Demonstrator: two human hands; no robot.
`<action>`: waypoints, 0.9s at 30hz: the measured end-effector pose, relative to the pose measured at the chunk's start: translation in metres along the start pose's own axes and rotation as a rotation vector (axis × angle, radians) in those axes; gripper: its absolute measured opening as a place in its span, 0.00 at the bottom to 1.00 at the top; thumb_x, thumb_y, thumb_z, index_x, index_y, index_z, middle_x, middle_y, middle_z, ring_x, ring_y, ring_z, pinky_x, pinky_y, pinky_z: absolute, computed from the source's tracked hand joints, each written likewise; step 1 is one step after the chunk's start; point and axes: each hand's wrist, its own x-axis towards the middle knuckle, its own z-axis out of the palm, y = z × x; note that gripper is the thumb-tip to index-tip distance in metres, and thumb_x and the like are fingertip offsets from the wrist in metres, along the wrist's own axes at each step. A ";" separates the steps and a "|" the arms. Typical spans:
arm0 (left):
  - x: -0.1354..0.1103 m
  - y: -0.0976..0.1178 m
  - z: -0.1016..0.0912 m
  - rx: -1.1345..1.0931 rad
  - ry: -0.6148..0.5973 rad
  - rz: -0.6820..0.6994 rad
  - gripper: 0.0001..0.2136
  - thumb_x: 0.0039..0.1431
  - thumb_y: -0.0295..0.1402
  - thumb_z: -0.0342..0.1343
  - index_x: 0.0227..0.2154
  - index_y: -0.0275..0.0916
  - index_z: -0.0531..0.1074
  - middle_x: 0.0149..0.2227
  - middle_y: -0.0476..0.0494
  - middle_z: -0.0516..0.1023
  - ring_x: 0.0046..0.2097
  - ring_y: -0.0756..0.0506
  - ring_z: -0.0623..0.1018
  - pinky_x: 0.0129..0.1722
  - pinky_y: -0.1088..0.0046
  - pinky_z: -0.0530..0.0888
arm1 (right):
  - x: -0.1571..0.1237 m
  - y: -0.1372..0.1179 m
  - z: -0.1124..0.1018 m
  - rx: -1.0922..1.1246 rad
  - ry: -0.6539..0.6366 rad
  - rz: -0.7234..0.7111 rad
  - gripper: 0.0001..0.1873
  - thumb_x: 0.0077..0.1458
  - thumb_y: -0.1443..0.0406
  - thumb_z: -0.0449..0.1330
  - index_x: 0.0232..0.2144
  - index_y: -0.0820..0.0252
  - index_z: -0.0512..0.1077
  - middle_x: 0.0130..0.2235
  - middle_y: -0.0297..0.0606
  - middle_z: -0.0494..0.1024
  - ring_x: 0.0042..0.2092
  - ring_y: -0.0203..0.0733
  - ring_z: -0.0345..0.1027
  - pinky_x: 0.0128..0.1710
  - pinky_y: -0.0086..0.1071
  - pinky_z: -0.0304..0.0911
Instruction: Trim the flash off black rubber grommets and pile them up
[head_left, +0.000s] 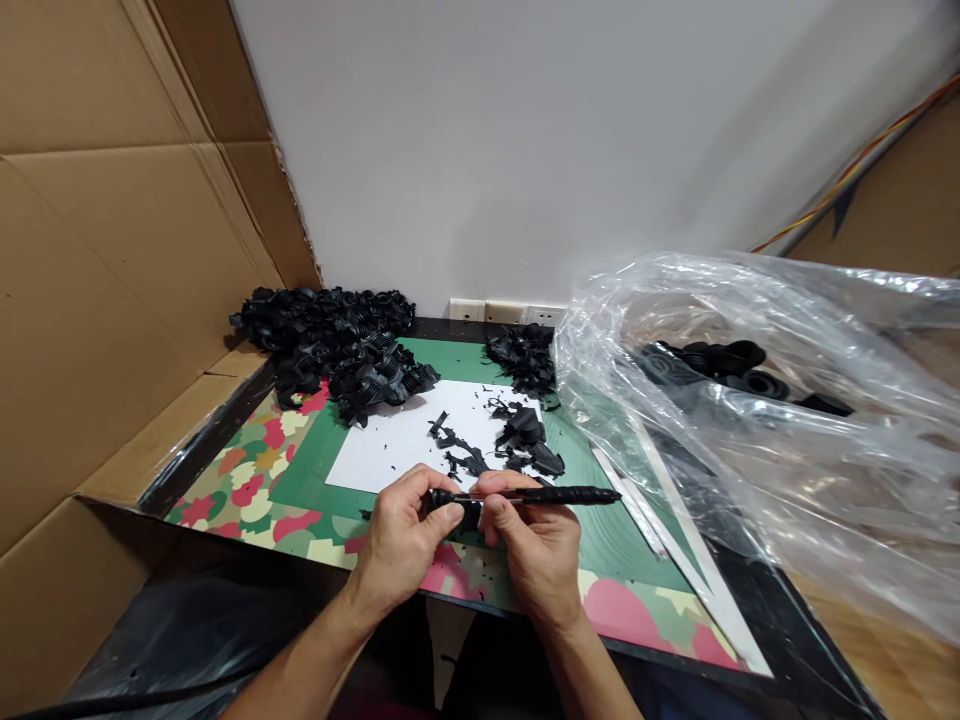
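Near the front edge of the table, my left hand [409,530] pinches a small black rubber part [439,499] between thumb and fingers; much of it is hidden by them. My right hand [538,540] is closed around a pen-like tool [574,495] with a dark, wrapped-looking handle and a thin metal shaft. The shaft points left and meets the part, or nearly so; the exact contact is too small to tell. Just beyond the hands, black rubber scraps [525,430] lie on a white sheet [360,455].
A large heap of black ribbed rubber pieces [337,340] sits at the back left, a smaller scrap pile [523,355] at the back middle. On the right, a clear plastic bag [600,330] holds black rubber parts [720,360]. Cardboard [135,200] walls the left side; white strips [697,560] lie right.
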 end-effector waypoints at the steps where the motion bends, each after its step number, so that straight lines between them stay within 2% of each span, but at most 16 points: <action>1: 0.000 0.000 0.000 0.002 -0.005 0.001 0.03 0.48 0.29 0.58 0.28 0.37 0.74 0.27 0.48 0.70 0.29 0.49 0.68 0.29 0.74 0.65 | 0.000 0.000 0.000 -0.002 0.002 0.001 0.08 0.50 0.60 0.64 0.28 0.60 0.75 0.25 0.34 0.75 0.19 0.30 0.60 0.17 0.26 0.57; 8: 0.000 -0.004 0.000 -0.004 -0.024 0.014 0.03 0.49 0.30 0.58 0.28 0.37 0.73 0.28 0.48 0.70 0.30 0.48 0.68 0.30 0.74 0.65 | 0.001 0.004 0.001 0.042 0.025 -0.004 0.11 0.50 0.58 0.64 0.27 0.61 0.75 0.18 0.30 0.70 0.16 0.30 0.58 0.16 0.25 0.54; 14: -0.001 -0.005 0.001 0.010 -0.021 0.018 0.03 0.48 0.28 0.57 0.28 0.37 0.73 0.27 0.49 0.69 0.28 0.50 0.67 0.27 0.75 0.63 | 0.003 0.006 -0.001 0.063 0.179 0.011 0.13 0.48 0.57 0.66 0.27 0.62 0.75 0.20 0.32 0.72 0.16 0.30 0.59 0.16 0.26 0.56; 21: -0.002 -0.007 0.000 0.132 -0.012 0.072 0.03 0.50 0.27 0.56 0.29 0.38 0.73 0.29 0.48 0.70 0.31 0.48 0.69 0.30 0.74 0.65 | -0.002 0.002 0.000 0.059 0.019 0.008 0.11 0.49 0.58 0.65 0.28 0.60 0.75 0.26 0.34 0.75 0.19 0.30 0.62 0.19 0.27 0.59; 27: -0.004 -0.007 0.001 0.180 0.004 0.106 0.03 0.51 0.27 0.57 0.30 0.38 0.73 0.29 0.48 0.71 0.32 0.48 0.70 0.31 0.74 0.65 | -0.002 0.003 0.003 0.046 0.009 -0.008 0.10 0.49 0.58 0.65 0.28 0.60 0.75 0.26 0.33 0.75 0.18 0.29 0.62 0.18 0.26 0.60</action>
